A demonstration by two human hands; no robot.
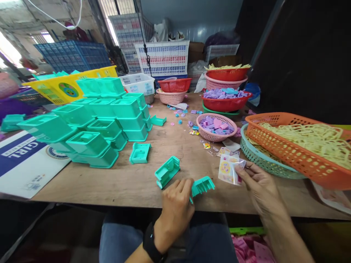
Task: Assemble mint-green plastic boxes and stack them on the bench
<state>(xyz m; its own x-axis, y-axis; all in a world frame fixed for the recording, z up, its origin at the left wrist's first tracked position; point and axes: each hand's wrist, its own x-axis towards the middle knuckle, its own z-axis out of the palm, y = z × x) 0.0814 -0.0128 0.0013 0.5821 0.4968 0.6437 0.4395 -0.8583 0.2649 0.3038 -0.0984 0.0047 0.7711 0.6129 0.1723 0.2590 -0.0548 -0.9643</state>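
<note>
My left hand (177, 204), a black band on its wrist, is closed at the table's front edge. Its fingers curl around one end of a teal plastic part (203, 185) with a row of prongs; the gripped end is hidden. Just beyond the knuckles lies a hollow teal plastic piece (168, 171). To the right, my right hand (259, 182) pinches a glossy sticker sheet (228, 168) with yellow and pink prints between thumb and fingers. More printed sheets (229, 151) lie behind it. Another flat teal piece (140, 152) rests farther left on the table.
Stacked teal boxes (106, 124) fill the left, beside a white carton (30, 168). A pink basket (216, 128) holds purple parts. At right, an orange basket (296, 146) of pale yellow strands overlaps a light green basket (268, 160). Red baskets (227, 104) stand behind. Small parts (179, 121) are scattered mid-table.
</note>
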